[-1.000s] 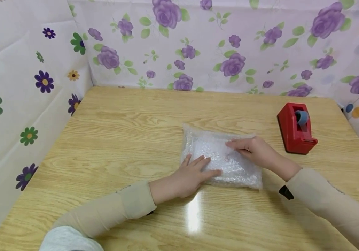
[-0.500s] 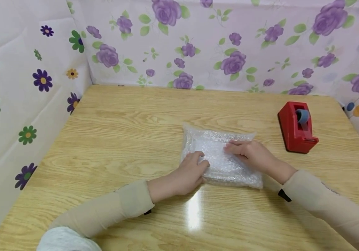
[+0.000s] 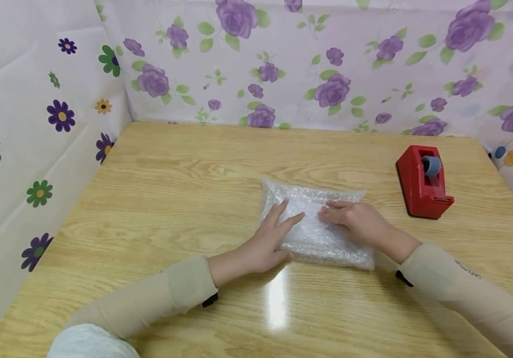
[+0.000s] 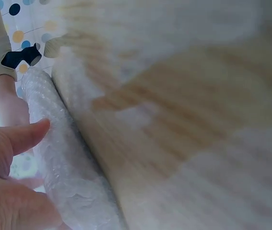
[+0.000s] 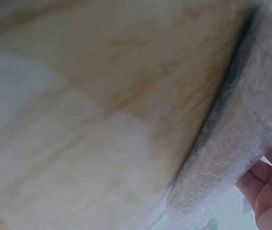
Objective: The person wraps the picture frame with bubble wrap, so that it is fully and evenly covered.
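A flat parcel in clear bubble wrap (image 3: pixel 312 231) lies on the wooden table, with a pale rectangular shape showing through its layers. My left hand (image 3: pixel 262 246) reaches over its near left corner, fingers spread and thumb along the front edge. On the right half of the wrap, the fingers of my right hand (image 3: pixel 363 223) lie together and point left. From the left wrist, the thumb of the left hand (image 4: pixel 16 167) shows against the wrap's puffy side (image 4: pixel 73 163). The right wrist view has the right hand (image 5: pixel 270 191) beside the wrapped edge (image 5: pixel 227 153).
A red tape dispenser (image 3: pixel 415 191) holding a roll of tape (image 3: pixel 433 167) stands on the table (image 3: pixel 184 189), to the right of and behind the parcel. Flowered cloth (image 3: pixel 220 59) hangs along the back and the left side.
My left hand drew its fingers in, then spread them again further up the wrap. My right hand slid slightly left and its fingers flattened. The parcel stays in place.
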The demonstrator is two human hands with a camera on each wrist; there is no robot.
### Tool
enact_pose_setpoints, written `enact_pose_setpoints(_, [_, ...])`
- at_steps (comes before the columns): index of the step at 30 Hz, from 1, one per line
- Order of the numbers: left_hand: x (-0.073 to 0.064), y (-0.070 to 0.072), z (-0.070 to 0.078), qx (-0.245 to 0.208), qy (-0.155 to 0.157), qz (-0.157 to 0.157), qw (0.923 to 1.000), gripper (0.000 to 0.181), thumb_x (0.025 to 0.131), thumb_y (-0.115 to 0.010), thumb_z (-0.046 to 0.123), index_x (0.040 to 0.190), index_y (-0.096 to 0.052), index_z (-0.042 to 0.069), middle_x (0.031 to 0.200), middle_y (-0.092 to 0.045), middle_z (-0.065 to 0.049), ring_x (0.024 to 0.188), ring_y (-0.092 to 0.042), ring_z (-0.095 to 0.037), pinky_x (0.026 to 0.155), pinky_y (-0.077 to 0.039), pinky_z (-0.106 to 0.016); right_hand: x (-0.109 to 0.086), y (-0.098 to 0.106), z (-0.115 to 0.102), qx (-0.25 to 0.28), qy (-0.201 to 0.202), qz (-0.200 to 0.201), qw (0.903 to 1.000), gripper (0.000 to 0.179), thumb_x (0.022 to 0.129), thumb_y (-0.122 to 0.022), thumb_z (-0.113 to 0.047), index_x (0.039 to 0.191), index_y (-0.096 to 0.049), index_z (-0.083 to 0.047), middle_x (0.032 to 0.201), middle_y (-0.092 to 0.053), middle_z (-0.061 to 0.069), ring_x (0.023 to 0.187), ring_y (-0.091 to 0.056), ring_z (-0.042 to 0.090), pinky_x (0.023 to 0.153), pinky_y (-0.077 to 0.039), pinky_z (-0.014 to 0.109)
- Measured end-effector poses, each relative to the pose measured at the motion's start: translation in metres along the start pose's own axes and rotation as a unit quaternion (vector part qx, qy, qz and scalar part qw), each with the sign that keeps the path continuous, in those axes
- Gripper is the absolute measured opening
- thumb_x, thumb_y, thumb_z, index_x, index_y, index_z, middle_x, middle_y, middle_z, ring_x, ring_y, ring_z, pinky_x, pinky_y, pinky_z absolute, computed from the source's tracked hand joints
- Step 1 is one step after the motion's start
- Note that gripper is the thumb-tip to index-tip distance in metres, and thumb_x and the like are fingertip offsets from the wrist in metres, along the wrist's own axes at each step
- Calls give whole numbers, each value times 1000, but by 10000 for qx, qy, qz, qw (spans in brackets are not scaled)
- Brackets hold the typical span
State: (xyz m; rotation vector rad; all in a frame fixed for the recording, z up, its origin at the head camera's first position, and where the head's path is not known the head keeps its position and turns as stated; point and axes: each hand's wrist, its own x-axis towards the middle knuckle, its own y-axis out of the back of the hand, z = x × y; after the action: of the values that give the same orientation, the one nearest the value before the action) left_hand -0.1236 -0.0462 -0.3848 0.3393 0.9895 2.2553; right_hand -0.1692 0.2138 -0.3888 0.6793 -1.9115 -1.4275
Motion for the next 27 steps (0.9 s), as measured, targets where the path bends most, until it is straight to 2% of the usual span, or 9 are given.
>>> enact_pose_setpoints(4, [3,3,2,309,16,-605,9977,66,91,-61,13,150,-30,13,159,4,-17,143,8,-41,115,-3,-61,-1,1,0,-17,-19,-118,9999,32,83,-65,3,114,-69,-4,117,-67,14,111,-61,34,83,-54,49])
enact_pose_setpoints(9, [8,7,8,651,260,-1152,9909,63,95,-55,17,151,-27,14,159,-4,-15,145,5,-38,116,2,-58,-1,3,1,-49,-35,-234,9997,34,84,-65,3,116,-68,-4,119,-66,14,114,-60,34,85,-53,49])
enact_pose_setpoints(16, [15,8,14,1065,573,-1346,9835,71,95,-56,21,152,-16,6,159,-9,-15,146,1,-37,118,0,-54,2,3,6,-15,-94,-375,9993,34,86,-65,1,119,-67,-6,122,-64,13,116,-58,33,88,-52,49])
enact_pose_setpoints(21, [21,9,15,1260,738,-1553,9770,75,95,-57,25,152,-13,5,159,-9,-13,146,4,-36,118,3,-50,2,3,4,0,-21,-390,9992,31,87,-64,-5,118,-67,-4,123,-63,17,116,-58,35,89,-52,50])
enact_pose_setpoints(24, [24,13,13,1750,610,-1717,9676,76,95,-56,33,152,-14,7,159,-10,-11,146,5,-35,118,4,-49,1,5,-1,39,-5,-452,9990,33,88,-66,-14,118,-66,-3,126,-61,19,117,-57,36,92,-50,50])
enact_pose_setpoints(27, [27,18,9,2207,358,-1789,9581,78,93,-55,42,152,-17,9,159,-14,-10,146,5,-33,118,5,-48,0,8,-9,87,-59,-580,9983,43,87,-67,-29,121,-64,-2,129,-58,20,120,-55,37,93,-49,51])
